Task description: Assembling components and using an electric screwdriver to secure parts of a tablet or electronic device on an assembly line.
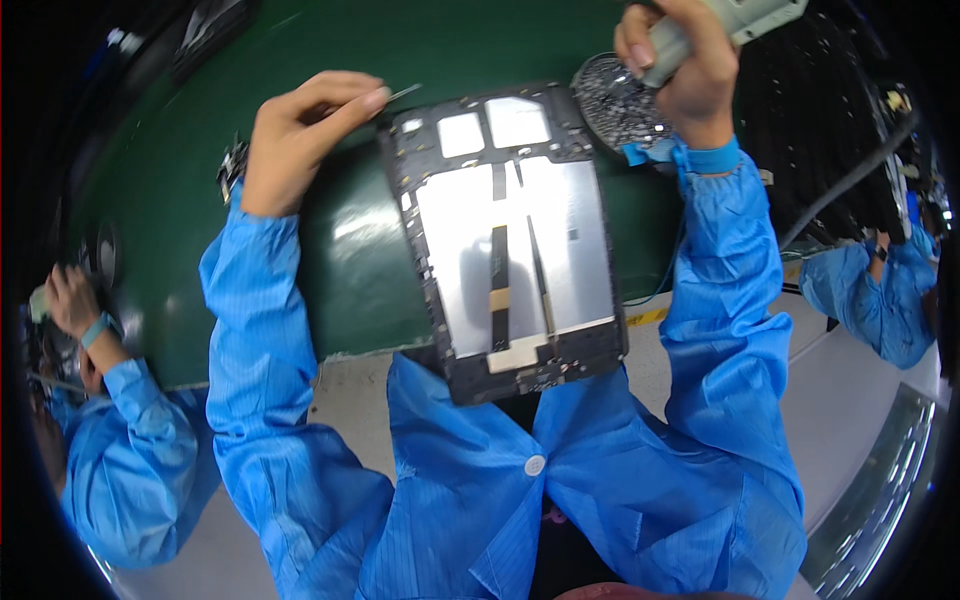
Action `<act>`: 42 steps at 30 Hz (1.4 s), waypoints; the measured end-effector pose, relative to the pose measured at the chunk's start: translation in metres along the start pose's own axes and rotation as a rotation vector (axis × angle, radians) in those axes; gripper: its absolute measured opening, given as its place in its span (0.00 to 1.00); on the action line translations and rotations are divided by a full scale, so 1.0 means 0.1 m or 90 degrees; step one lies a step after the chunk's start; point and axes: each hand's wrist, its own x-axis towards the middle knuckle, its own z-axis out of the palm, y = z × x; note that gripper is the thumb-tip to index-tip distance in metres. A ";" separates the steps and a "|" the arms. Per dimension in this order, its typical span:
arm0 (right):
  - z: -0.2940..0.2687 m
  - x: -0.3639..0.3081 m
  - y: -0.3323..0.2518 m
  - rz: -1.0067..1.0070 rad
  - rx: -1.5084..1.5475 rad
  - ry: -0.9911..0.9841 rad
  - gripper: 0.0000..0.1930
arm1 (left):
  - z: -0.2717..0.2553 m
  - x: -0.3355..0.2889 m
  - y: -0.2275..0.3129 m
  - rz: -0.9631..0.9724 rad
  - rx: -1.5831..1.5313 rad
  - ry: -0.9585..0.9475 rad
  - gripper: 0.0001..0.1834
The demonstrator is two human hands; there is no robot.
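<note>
An opened tablet (575, 235) lies on the green bench top with its inside up, its near end reaching past the bench edge over my lap. Silvery plates, dark flat cables and a black frame show in it. My left hand (300, 130) is beside its far left corner, thumb and fingers pinching a thin metal pointed piece (405, 91); the rest of that piece is hidden. My right hand (695, 75) wraps round a pale grey handheld power tool (765, 15), apparently an electric screwdriver. It is over a round dish of small screws (605, 95); the tool's tip cannot be made out.
Small dark parts (233, 165) lie on the green bench (350, 265) beside my left wrist. A black ridged surface (810, 120) and a grey cable (850, 180) are to the right. Co-workers in blue sleeves sit at the left (140, 440) and right (865, 300).
</note>
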 end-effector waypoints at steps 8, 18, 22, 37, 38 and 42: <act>0.97 0.20 -0.02 -0.058 0.046 -0.153 0.09 | -0.01 -0.01 -0.10 0.004 0.012 -0.031 0.08; 1.51 0.16 0.25 -0.053 0.132 -0.171 0.07 | 0.10 -0.07 -0.03 -0.024 0.009 -0.028 0.08; 1.54 0.14 0.34 -0.039 0.104 -0.173 0.07 | 0.01 -0.02 -0.11 0.012 0.094 -0.064 0.10; 1.38 -0.07 0.42 -0.028 0.104 -0.173 0.09 | 0.14 -0.06 -0.33 0.007 0.135 -0.077 0.12; 1.39 -0.07 0.41 -0.009 0.084 -0.161 0.09 | 0.17 -0.07 -0.31 0.006 0.133 -0.076 0.12; 1.36 -0.08 0.47 -0.028 0.071 -0.163 0.09 | 0.27 -0.12 -0.07 -0.114 -0.111 -0.063 0.08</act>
